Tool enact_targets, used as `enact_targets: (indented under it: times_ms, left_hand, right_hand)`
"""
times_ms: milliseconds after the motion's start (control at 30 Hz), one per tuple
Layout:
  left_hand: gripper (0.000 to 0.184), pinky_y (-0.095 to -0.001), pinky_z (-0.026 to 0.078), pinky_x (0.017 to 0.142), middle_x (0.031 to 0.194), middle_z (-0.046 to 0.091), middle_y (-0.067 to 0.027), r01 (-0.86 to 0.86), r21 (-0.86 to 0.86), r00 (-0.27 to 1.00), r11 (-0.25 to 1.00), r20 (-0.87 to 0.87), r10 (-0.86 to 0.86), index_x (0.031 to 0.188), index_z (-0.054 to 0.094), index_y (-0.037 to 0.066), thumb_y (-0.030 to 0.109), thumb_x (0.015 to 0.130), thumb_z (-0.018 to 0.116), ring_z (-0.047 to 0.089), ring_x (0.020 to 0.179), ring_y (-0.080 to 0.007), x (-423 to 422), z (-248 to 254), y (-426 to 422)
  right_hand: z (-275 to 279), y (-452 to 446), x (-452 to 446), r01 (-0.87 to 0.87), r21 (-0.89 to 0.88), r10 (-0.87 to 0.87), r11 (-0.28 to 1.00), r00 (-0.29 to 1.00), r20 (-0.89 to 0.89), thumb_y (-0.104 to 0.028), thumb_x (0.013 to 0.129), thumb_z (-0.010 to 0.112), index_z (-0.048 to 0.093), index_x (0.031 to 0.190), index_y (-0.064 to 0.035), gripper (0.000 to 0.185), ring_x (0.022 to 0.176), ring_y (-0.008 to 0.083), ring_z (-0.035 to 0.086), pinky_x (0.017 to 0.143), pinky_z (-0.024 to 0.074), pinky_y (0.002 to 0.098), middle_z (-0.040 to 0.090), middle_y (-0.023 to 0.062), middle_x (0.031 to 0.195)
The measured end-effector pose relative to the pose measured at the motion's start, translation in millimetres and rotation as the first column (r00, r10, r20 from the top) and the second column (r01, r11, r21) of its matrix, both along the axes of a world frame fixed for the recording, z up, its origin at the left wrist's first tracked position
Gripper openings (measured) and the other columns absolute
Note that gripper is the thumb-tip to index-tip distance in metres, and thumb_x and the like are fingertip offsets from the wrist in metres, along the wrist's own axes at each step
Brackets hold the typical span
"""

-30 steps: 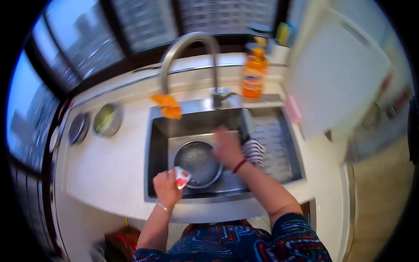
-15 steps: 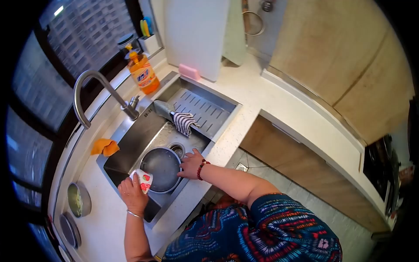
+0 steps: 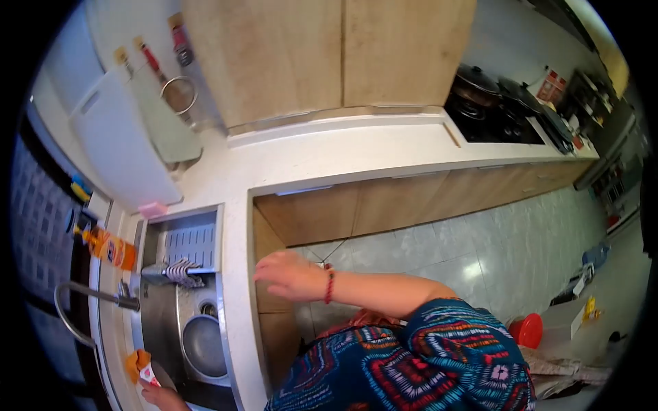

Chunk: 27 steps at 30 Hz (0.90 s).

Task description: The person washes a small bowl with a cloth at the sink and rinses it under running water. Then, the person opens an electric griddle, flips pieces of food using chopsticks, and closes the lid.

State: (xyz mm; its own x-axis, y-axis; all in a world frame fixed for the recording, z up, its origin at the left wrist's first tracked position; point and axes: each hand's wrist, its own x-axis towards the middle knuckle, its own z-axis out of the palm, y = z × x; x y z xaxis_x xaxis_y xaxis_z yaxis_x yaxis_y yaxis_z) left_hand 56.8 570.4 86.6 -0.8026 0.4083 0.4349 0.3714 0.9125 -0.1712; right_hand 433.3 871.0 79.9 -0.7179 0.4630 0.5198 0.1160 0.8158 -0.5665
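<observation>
My left hand (image 3: 164,397), low at the left edge of the sink, grips a white item with red print (image 3: 147,373). A rounded grey edge shows beside these fingers; what it belongs to is unclear. My right hand (image 3: 284,275) is held out past the counter's front edge, fingers extended, with nothing visible in it. Inside the sink basin (image 3: 159,325) sits a round grey pan (image 3: 205,346), touched by neither hand. An orange cloth (image 3: 137,364) lies by the sink rim, close to my left hand.
A striped cloth (image 3: 184,272) hangs over the sink divider, beside a drain tray (image 3: 188,246). The faucet (image 3: 92,291) and an orange soap bottle (image 3: 113,248) stand behind. Cutting boards (image 3: 123,137) lean at the corner. Pots (image 3: 476,85) sit on the stove; a red-lidded bin (image 3: 526,331) stands on the floor.
The view has swung right towards the stove and floor. My right hand has lifted away from the pan and out of the sink. My left hand still holds the white and red item.
</observation>
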Motion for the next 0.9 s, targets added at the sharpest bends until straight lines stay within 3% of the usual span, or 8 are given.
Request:
enact_targets:
  times_ms: [100,167,233,300,367,467,667,900]
  left_hand:
    - [0.036,-0.0399,0.049,0.064,0.096,0.057,-0.016,0.551,0.59,0.786,0.589,-0.132,-0.604,0.11,0.046,0.001,0.018,0.078,0.051,0.058,0.076,-0.031,-22,4,6]
    - [0.032,-0.0427,0.05,0.056,0.085,0.06,-0.0178,0.577,0.373,0.815,0.726,-0.323,-0.481,0.095,0.053,-0.002,0.021,0.074,0.062,0.059,0.066,-0.0309,-30,-6,7]
    - [0.045,-0.037,0.049,0.062,0.104,0.055,-0.0115,-0.155,0.952,0.811,0.262,0.274,-0.517,0.124,0.04,0.007,0.019,0.081,0.043,0.057,0.079,-0.0284,-64,-41,20]
    - [0.041,-0.036,0.049,0.055,0.104,0.055,-0.0114,-0.559,0.825,0.67,0.082,0.507,-0.542,0.118,0.044,0.01,0.022,0.079,0.045,0.058,0.077,-0.0268,21,-29,70]
    - [0.026,-0.0338,0.049,0.055,0.101,0.055,-0.0077,-0.635,0.757,0.261,0.15,0.394,-0.881,0.103,0.048,0.013,0.023,0.079,0.049,0.058,0.078,-0.0241,5,-101,88]
    - [0.027,-0.0347,0.048,0.056,0.087,0.054,-0.0085,-0.609,0.718,0.123,0.339,0.507,-0.853,0.097,0.049,0.009,0.021,0.073,0.05,0.055,0.075,-0.0235,154,-88,195]
    - [0.045,-0.0419,0.052,0.055,0.096,0.051,-0.0167,-0.47,0.614,-0.352,0.634,0.528,-0.773,0.112,0.041,-0.001,0.008,0.068,0.043,0.057,0.077,-0.0303,375,-47,341]
    - [0.039,-0.0417,0.053,0.048,0.084,0.055,-0.0193,-0.172,0.63,-0.535,0.757,0.586,-0.609,0.107,0.04,-0.007,0.004,0.07,0.041,0.059,0.06,-0.0294,527,-27,441]
  right_hand:
    - [72,9,98,0.266,0.118,-0.246,0.957,0.956,-0.159,-0.009,0.069,0.059,0.057,0.096,-0.0089,0.026,0.087,0.0257,0.051,0.077,0.0405,0.0367,0.056,0.0083,0.092]
    - [116,0,165,0.411,0.174,-0.363,0.895,0.897,-0.251,-0.007,0.07,0.057,0.059,0.093,-0.009,0.023,0.084,0.0251,0.052,0.076,0.0412,0.0366,0.056,0.0087,0.09]
    - [160,-19,230,0.524,0.323,-0.386,0.788,0.829,-0.405,-0.006,0.065,0.063,0.061,0.086,-0.0089,0.021,0.075,0.0237,0.051,0.068,0.0406,0.0352,0.054,0.0069,0.082]
    - [195,-55,287,0.653,0.431,-0.429,0.623,0.745,-0.51,-0.008,0.056,0.065,0.061,0.079,-0.0108,0.023,0.076,0.0248,0.052,0.07,0.0428,0.0393,0.055,0.005,0.081]
    - [223,-92,334,0.681,0.542,-0.294,0.492,0.716,-0.633,-0.016,0.067,0.057,0.058,0.076,-0.0124,0.01,0.078,0.0228,0.049,0.076,0.0386,0.0405,0.054,0.0028,0.078]
    - [258,-131,359,0.725,0.619,-0.035,0.304,0.657,-0.753,-0.025,0.084,0.048,0.062,0.084,-0.0177,0.016,0.076,0.0094,0.044,0.085,0.0297,0.0318,0.05,-0.0064,0.07]
    - [251,-157,421,0.754,0.601,-0.198,0.263,0.652,-0.732,-0.025,0.084,0.048,0.061,0.085,-0.0171,0.016,0.076,0.0098,0.044,0.084,0.0302,0.0318,0.051,-0.0058,0.071]
    - [216,-154,466,0.825,0.471,-0.447,0.314,0.566,-0.693,-0.025,0.084,0.047,0.061,0.085,-0.0164,0.016,0.076,0.0103,0.044,0.083,0.0308,0.0319,0.051,-0.005,0.072]
